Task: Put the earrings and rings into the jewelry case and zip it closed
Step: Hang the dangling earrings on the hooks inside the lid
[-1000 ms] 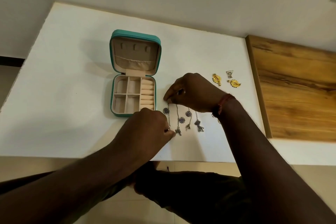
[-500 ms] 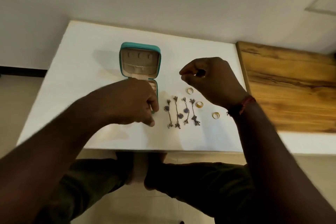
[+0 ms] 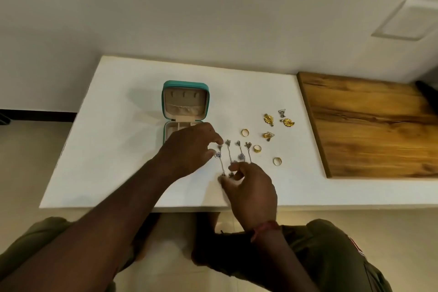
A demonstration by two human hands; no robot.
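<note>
Right hand [image 3: 253, 192] dropped, pinching lower end of leftmost dangle earring [image 3: 217, 155], left hand [image 3: 189, 149] pinching its top

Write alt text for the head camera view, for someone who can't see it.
A person's left grip is at the top and right grip at the bottom of the leftmost of four silver drop earrings on a white table. An open teal jewelry case sits to the left; three gold rings and gold earrings lie to the right.

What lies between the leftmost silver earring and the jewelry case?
No object lies between the leftmost silver earring and the jewelry case. Only the left hand, fingers at the earring's top, covers part of the case.
</note>
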